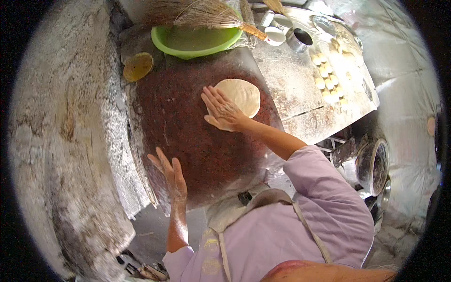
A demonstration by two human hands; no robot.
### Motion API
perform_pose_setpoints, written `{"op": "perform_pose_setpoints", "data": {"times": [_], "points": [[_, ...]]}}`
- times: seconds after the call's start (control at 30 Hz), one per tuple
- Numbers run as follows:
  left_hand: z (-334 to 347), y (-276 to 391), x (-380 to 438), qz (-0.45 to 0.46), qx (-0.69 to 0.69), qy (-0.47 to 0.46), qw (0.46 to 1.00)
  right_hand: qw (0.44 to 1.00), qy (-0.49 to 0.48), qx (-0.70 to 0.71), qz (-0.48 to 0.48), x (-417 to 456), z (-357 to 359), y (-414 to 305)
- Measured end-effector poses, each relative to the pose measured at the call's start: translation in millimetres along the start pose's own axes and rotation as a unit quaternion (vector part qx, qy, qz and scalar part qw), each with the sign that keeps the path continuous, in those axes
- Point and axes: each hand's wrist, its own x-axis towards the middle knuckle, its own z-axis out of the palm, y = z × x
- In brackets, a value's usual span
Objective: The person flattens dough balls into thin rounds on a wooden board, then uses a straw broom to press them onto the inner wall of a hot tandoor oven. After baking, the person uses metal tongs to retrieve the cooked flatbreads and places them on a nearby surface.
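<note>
A round, flat sheet of pale dough [244, 97] lies on the dark red speckled stone slab [190, 141]. My right hand [222, 110] is stretched flat over the left side of that dough, palm down and thumb out, and it covers part of the edge. It grips nothing; whether the palm presses on the dough cannot be seen. My left hand [171, 172] is held at the slab's near left, fingers spread and nothing in them.
A green basin [197, 49] stands behind the slab, with a straw broom [215, 16] across it. A yellowish round lid or dish [138, 67] is at the far left. On the pale table [282, 77] at right are several dough balls [329, 84], a metal pot [299, 40] and a white bowl [275, 36].
</note>
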Motion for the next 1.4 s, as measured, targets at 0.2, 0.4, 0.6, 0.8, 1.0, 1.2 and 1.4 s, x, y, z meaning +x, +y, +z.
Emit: {"op": "perform_pose_setpoints", "data": {"times": [0.2,0.4,0.6,0.8,1.0,1.2,1.4], "points": [[88.6,36.5,2.0,0.156,0.115,-0.259,0.946,0.987,-0.038,0.101,-0.116,-82.3,-45.5,-34.5],[215.3,47.3,87.5,0.318,0.366,-0.189,0.854,0.982,-0.024,0.122,-0.141,-116.2,-55.3,-51.7],[203.6,25.7,50.3,0.494,0.348,-0.361,0.710,0.975,-0.026,0.216,-0.037,-172.4,-86.5,-79.4],[156.8,18.2,14.5,0.516,0.303,-0.414,0.686,0.976,0.065,-0.102,0.179,-111.6,-85.7,28.6],[91.0,12.0,-18.6,0.429,0.236,-0.533,0.690,0.997,0.067,0.026,0.038,-51.9,-17.5,-34.5],[9.1,-9.0,-85.9,0.377,0.200,-0.369,0.826,0.995,-0.012,0.021,0.094,-114.1,-50.0,-63.2],[0.4,-12.5,-109.8,0.166,0.201,-0.219,0.940,0.976,0.040,0.116,0.182,-27.3,-32.5,1.5]]}}
